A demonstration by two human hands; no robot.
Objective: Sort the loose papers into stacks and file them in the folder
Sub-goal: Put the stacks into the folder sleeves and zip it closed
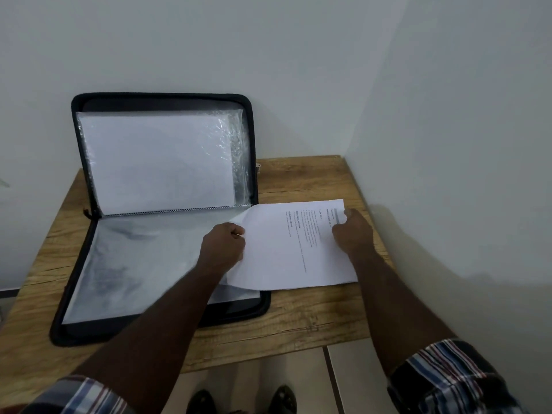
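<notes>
Spanning both hands, printed paper (286, 249) pinched by left hand (224, 246) and right hand (352, 231) beside open folder (89, 294).

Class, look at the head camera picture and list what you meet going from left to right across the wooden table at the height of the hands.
Black folder lying open, left hand gripping the paper's left edge, printed paper, right hand gripping its right edge, then bare table.

One folder (167, 94) — one printed sheet (286, 249) — two hands.
</notes>
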